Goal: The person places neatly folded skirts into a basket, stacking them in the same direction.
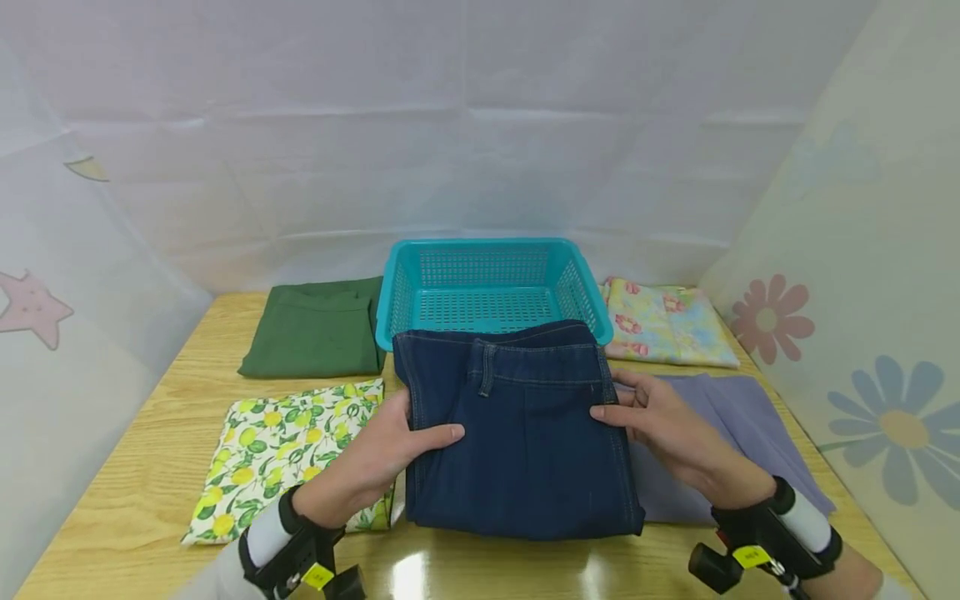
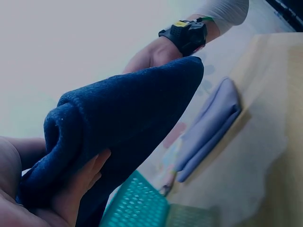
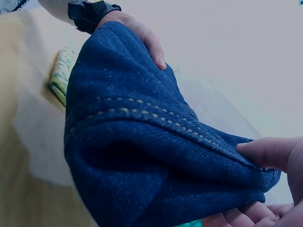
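A folded pair of dark blue jeans (image 1: 525,450) is held up between both hands in the head view, its waistband and a belt loop at the top. My left hand (image 1: 401,442) grips the left side, thumb across the front and fingers behind. On the right edge my right hand (image 1: 660,425) pinches the denim, thumb in front. In the left wrist view the rolled lower fold of the jeans (image 2: 123,109) shows, with fingers beneath it. The right wrist view shows the stitched side seam of the jeans (image 3: 142,113) and the layers between thumb and fingers.
Behind the jeans stands a turquoise plastic basket (image 1: 483,310). Folded green cloth (image 1: 315,333) and lemon-print cloth (image 1: 277,458) lie to the left; a floral pastel cloth (image 1: 667,325) and a lavender cloth (image 1: 735,417) lie to the right. All are on a wooden table (image 1: 135,467).
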Available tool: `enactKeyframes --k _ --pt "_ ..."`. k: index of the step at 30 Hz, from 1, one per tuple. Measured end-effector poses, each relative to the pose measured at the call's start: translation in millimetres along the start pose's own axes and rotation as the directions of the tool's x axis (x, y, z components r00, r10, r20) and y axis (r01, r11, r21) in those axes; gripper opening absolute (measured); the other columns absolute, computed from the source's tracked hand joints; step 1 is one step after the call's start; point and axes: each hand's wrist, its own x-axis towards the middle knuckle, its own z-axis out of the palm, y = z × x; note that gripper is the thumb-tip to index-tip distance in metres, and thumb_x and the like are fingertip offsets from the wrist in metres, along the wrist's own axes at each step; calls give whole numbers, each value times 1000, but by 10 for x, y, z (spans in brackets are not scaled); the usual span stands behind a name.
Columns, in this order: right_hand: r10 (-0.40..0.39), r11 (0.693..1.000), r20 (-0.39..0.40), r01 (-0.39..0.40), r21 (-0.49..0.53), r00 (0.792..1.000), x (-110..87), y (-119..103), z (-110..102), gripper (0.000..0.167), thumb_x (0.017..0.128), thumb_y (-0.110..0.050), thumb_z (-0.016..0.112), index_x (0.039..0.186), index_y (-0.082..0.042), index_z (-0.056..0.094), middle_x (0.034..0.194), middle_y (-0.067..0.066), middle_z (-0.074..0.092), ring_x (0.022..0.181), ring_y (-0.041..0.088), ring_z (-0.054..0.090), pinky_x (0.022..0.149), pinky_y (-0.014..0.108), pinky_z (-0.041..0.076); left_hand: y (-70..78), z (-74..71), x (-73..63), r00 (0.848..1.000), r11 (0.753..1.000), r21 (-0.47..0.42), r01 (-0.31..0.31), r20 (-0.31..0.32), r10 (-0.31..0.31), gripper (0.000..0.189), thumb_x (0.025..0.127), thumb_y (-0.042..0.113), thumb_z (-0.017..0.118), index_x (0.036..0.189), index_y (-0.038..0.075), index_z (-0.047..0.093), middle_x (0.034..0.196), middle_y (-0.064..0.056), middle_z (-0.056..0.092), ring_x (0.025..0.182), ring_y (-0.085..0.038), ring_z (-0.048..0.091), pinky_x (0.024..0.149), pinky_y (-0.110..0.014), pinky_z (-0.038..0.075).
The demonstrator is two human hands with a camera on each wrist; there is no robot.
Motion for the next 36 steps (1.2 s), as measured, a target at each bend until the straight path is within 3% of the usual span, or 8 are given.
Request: enactKeyframes --k 4,7,11,16,21,26,31,36 --pt "-7 999 -22 6 -53 1000 133 -203 -63 91 98 -17 64 158 -3 -2 150 26 38 120 33 57 107 46 42 175 -70 143 999 998 31 -46 -19 46 60 94 11 69 145 7 37 135 -16 56 116 -28 61 97 -41 52" --pt "-20 998 -17 19 -63 1000 267 -342 -130 91 100 -18 61 157 -4 -7 163 21 3 127 25 53 107 41 42 306 -138 282 996 996 61 -62 -58 65 57 94 9 68 143 6 39 133 -16 56 114 -28 62 96 -40 52" --pt "-18 999 -21 17 -35 1000 490 -477 -206 87 101 -15 58 158 -6 -8 159 27 19 98 10 67 96 31 51 431 -253 494 992 994 87 -58 -105 67 56 95 8 66 144 6 39 132 -17 56 111 -27 63 95 -40 53" --pt "-15 1000 -1 15 1 1000 765 -573 -280 86 102 -11 55 157 -5 -11 158 27 22 95 9 68 99 36 50 483 -410 753 987 997 71 -21 -154 32 51 96 6 65 141 8 42 128 -16 58 106 -26 65 92 -40 54" --pt "14 1000 8 -14 17 1000 1014 -647 -324 84 104 -12 52 156 -5 -13 160 23 20 106 17 65 104 41 46 514 -535 958 975 997 67 24 -221 -9 45 95 9 67 135 7 47 123 -14 61 99 -24 68 89 -39 56" --pt "31 998 -16 -30 57 999 1296 -746 -339 84 104 -11 51 156 -7 -15 164 18 4 138 33 40 112 41 36 597 -634 1179 959 997 74 26 -283 -4 48 94 9 69 136 6 46 124 -14 60 98 -24 67 88 -38 57" --pt "27 996 -75 -21 86 997 1603 -763 -379 82 104 -9 51 157 -8 -11 165 14 0 145 33 29 114 43 34 624 -711 1419 932 991 127 40 -362 9 58 93 13 71 142 8 40 130 -13 55 109 -27 62 91 -39 54" --pt "44 998 -130 -36 60 991 1847 -624 -373 79 103 -9 53 159 -8 -4 165 14 2 147 33 22 114 45 33 543 -797 1588 906 978 173 114 -423 -31 77 93 16 71 155 8 26 148 -15 42 128 -32 50 101 -42 48"
